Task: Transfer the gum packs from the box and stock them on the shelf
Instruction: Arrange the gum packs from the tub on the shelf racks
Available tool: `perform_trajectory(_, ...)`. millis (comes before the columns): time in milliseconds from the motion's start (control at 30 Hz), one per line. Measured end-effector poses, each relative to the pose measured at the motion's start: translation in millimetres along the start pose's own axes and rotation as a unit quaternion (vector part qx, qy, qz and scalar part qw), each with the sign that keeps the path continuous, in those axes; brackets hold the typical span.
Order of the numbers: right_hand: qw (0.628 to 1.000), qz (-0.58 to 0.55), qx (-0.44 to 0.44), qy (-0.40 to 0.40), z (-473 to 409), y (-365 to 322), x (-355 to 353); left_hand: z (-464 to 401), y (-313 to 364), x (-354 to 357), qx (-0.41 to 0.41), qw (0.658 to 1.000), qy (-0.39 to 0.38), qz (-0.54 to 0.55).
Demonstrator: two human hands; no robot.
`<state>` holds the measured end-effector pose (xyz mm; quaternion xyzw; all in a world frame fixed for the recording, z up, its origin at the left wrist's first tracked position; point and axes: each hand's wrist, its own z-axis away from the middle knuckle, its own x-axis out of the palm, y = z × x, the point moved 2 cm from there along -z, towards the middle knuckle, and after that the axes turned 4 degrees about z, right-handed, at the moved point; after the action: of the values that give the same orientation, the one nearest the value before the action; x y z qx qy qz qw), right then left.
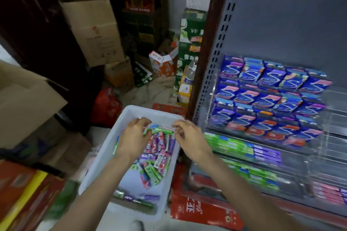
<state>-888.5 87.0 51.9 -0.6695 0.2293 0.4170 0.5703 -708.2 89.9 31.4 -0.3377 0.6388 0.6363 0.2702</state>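
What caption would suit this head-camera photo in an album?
Both hands, left hand and right hand, gather gum packs in a white bin beside the shelf.

You had slim green, purple and pink gum packs [157, 148] jumbled loose in the white plastic box [105, 157] beside the shelf [293, 148], which held flat rows of stocked packs

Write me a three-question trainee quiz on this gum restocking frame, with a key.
1. True or false: both hands are over the white bin.
2. Which packs fill the rack's upper tiers? A) blue packs B) red cans C) yellow bags
3. Fill in: the green slim packs lie ____ the blue ones.

Key: 1 true; the left hand and right hand hover over the loose gum packs, fingers curled. 2 A. 3 below.
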Motion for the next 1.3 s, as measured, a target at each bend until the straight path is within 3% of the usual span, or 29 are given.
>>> perform_trajectory(167, 0.994, 0.022, 0.084, -0.070, -51.0, -10.2, 91.9, -34.6, -96.4, 3.8, -0.029, 0.992, -0.119, -0.039)
perform_trajectory(300, 0.975, 0.063, 0.186, -0.102, -75.8, 11.3, 141.5, -55.3, -131.7, 26.8, -0.021, 0.978, -0.206, -0.034)
perform_trajectory(500, 0.959, 0.087, 0.219, -0.158, -100.3, 47.5, 169.6, -80.0, -144.6, 73.1, 0.094, 0.950, -0.283, -0.090)
perform_trajectory(700, 0.953, 0.204, 0.184, -0.128, -110.3, 66.5, 178.0, -92.8, -146.8, 96.5, 0.131, 0.931, -0.286, -0.187)
perform_trajectory(1033, 0.967, 0.113, 0.211, -0.090, -119.2, 68.9, 180.4, -93.9, -156.3, 102.5, 0.091, 0.948, -0.207, -0.225)
perform_trajectory(1300, 0.975, 0.034, 0.203, -0.083, -136.3, 55.8, 188.6, -100.8, -160.8, 101.5, 0.073, 0.948, -0.232, -0.207)
